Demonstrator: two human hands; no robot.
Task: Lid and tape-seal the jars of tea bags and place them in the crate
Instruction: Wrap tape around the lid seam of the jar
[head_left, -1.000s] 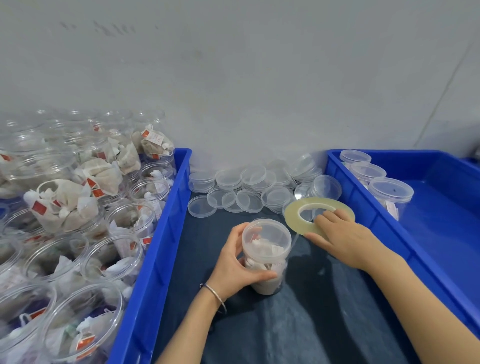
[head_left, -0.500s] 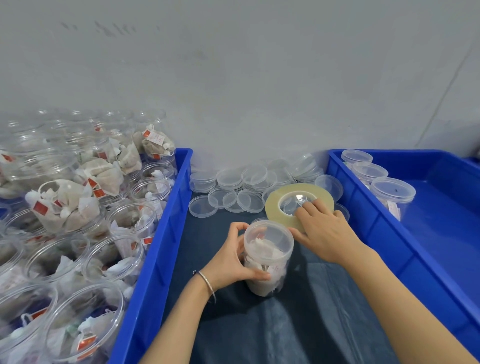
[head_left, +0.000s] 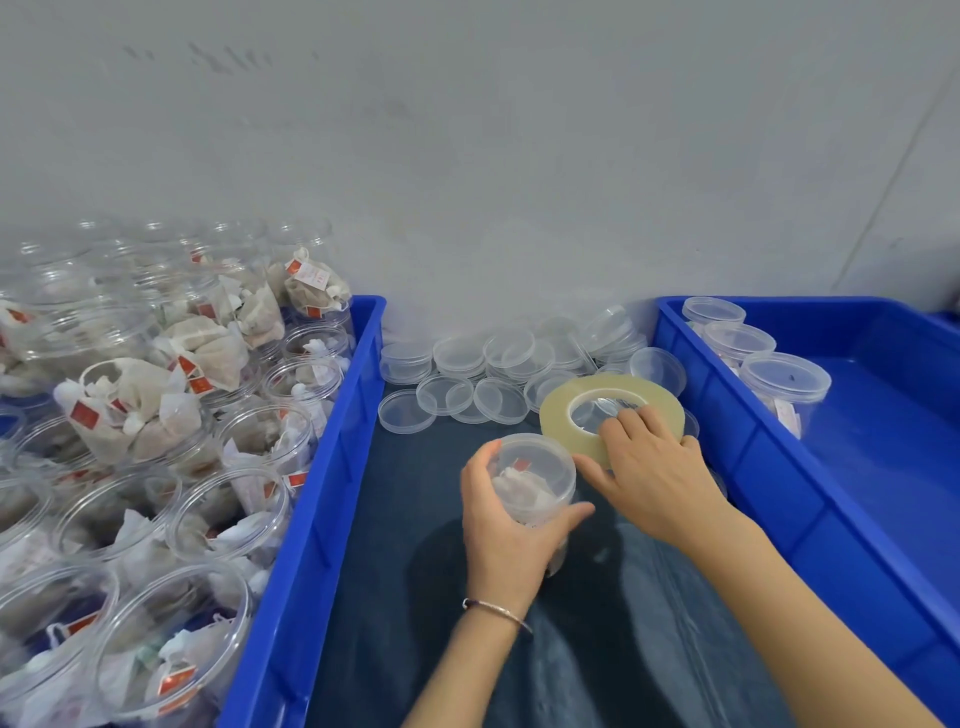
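Tape roll (head_left: 566, 410) has come in from the right crate's (head_left: 779, 493) edge, now touching the lidded jar (head_left: 535, 483) of tea bags. L hand (head_left: 506, 535) grips jar, upright on dark surface (head_left: 415, 597) btwn crates. R hand (head_left: 644, 478) holds roll, fingers thru its hole. Loose lids (head_left: 467, 374) behind.

Two bare forearms reach in from the bottom edge, no sleeves showing on either. The left hand (head_left: 506, 525) has a thin metal bangle (head_left: 496, 609) around its wrist, silvery with a darker stretch at one side. The right hand (head_left: 652, 480) wears nothing, with short plain nails
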